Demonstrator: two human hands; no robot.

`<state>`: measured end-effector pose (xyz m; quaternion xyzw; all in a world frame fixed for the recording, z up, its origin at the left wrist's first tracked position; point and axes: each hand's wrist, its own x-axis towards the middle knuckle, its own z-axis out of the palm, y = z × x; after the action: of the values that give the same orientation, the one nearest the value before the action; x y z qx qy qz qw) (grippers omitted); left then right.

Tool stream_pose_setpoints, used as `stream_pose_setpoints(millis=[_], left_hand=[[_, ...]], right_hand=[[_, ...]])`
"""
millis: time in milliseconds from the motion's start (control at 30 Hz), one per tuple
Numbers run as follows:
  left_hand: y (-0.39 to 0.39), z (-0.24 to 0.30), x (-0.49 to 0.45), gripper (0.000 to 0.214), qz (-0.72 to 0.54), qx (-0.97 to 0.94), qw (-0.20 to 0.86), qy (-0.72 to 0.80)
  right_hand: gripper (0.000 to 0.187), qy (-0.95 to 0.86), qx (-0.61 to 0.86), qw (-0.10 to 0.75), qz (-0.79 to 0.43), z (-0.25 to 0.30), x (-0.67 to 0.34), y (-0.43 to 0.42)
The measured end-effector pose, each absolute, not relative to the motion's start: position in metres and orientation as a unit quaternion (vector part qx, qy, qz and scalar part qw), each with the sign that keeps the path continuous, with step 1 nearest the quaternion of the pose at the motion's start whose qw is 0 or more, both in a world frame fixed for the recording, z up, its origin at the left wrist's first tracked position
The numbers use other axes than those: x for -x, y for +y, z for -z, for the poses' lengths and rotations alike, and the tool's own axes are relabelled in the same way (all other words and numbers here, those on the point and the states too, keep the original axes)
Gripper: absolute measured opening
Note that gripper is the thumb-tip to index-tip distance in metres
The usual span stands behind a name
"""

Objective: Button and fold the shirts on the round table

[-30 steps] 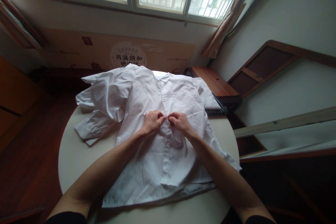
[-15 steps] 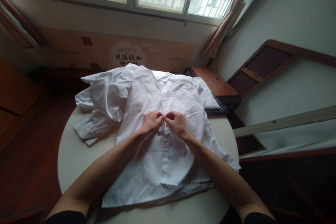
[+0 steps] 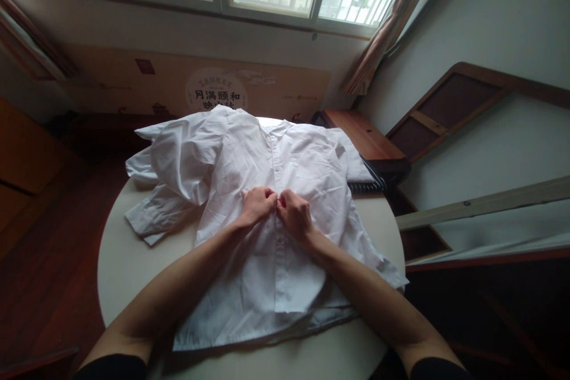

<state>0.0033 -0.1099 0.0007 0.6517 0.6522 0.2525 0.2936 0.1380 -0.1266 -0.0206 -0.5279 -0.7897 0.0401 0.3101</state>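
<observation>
A white button-up shirt [image 3: 249, 267] lies front-up on a round white table [image 3: 129, 273], collar at the far side. My left hand [image 3: 256, 205] and my right hand [image 3: 295, 214] meet at the shirt's front placket, about mid-chest. Both hands are closed in a pinch on the placket fabric, fingertips touching each other. The shirt's left sleeve [image 3: 155, 217] is bunched and folded over at the table's left side. A chest pocket [image 3: 318, 175] shows just beyond my right hand.
A dark ribbed object [image 3: 367, 185] sticks out from under the shirt at the right. A wooden side table [image 3: 363, 139] stands past it. A cardboard box with printed characters [image 3: 214, 92] leans below the window. Wooden frames lean on the right wall.
My two hands have drawn together at the placket, closing the small gap between them. The shirt itself has barely shifted.
</observation>
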Motion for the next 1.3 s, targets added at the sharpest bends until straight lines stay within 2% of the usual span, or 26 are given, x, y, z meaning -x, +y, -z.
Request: stream_pose_setpoints(millis=[167, 300, 433, 767, 967, 1200, 1300], left_hand=[[-0.11, 0.0, -0.005, 0.027, -0.245, -0.665, 0.276, 0.65], [-0.111, -0.001, -0.005, 0.026, -0.237, -0.671, 0.26, 0.652], [-0.111, 0.001, -0.001, 0.025, -0.223, -0.697, 0.236, 0.639], [-0.114, 0.006, -0.003, 0.016, -0.232, -0.698, 0.217, 0.642], [-0.114, 0.008, -0.002, 0.017, -0.247, -0.705, 0.208, 0.632], [-0.114, 0.003, -0.003, 0.019, -0.239, -0.699, 0.223, 0.636], [-0.113, 0.001, -0.003, 0.02, -0.236, -0.697, 0.235, 0.635]], right_hand=[[0.012, -0.78, 0.529, 0.326, -0.071, 0.017, -0.138, -0.129], [0.003, -0.741, 0.558, 0.342, -0.147, 0.012, -0.14, -0.126], [0.007, -0.699, 0.581, 0.352, -0.224, 0.008, -0.143, -0.119], [0.011, -0.698, 0.583, 0.328, -0.256, -0.003, -0.14, -0.119], [0.012, -0.647, 0.612, 0.356, -0.283, 0.002, -0.143, -0.113], [0.02, -0.546, 0.57, 0.445, -0.423, 0.017, -0.147, -0.109], [0.021, -0.528, 0.554, 0.463, -0.447, 0.019, -0.148, -0.109]])
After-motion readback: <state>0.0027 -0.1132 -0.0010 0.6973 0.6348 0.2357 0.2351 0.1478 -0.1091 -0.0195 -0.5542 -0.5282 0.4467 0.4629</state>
